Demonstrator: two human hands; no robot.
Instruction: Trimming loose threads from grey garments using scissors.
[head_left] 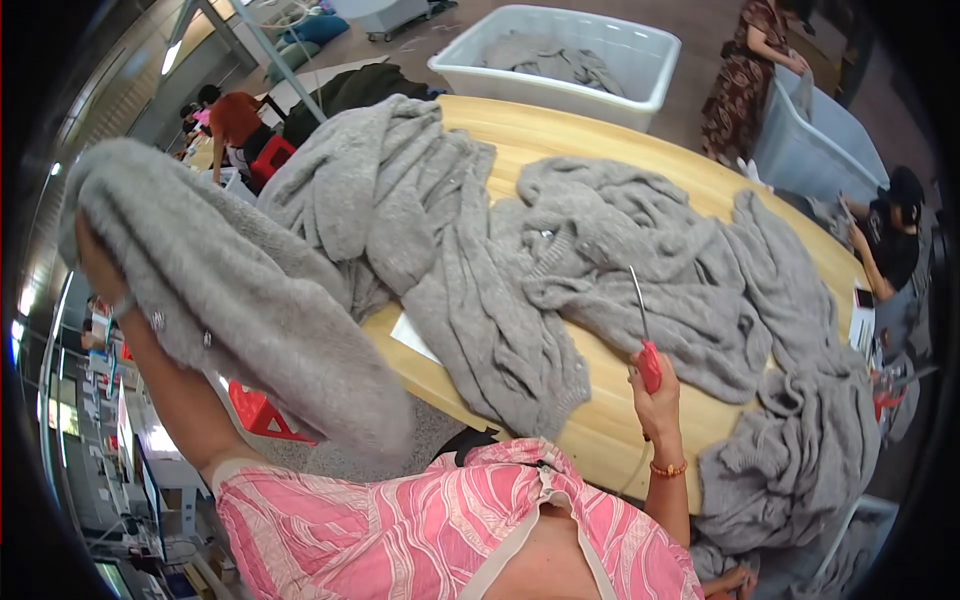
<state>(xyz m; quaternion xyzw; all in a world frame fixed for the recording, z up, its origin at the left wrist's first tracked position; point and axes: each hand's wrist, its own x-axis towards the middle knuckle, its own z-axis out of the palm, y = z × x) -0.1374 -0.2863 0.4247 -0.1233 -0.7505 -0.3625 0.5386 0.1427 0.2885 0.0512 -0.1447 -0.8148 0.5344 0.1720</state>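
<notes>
Close in, toward four o'clock, the right hand (657, 405) has its fingers wrapped around a red-handled tool (651, 368); they cover part of the grip, and its thin metal shaft points up toward twelve. At nine o'clock, a grey garment (250, 285) hangs over the raised left hand (97, 262), soft, fuzzy and thick, with small shiny spots near its lower edge. Cloth hides those fingers, so whether they grip cannot be told; the garment's hanging end looks blurred. Beyond, rumpled grey knits (640, 240) cover much of the pale wooden table (600, 440), folds concealing their shapes. Past it, near twelve-thirty, a white bin (655, 95) holds more grey cloth (550, 60).
</notes>
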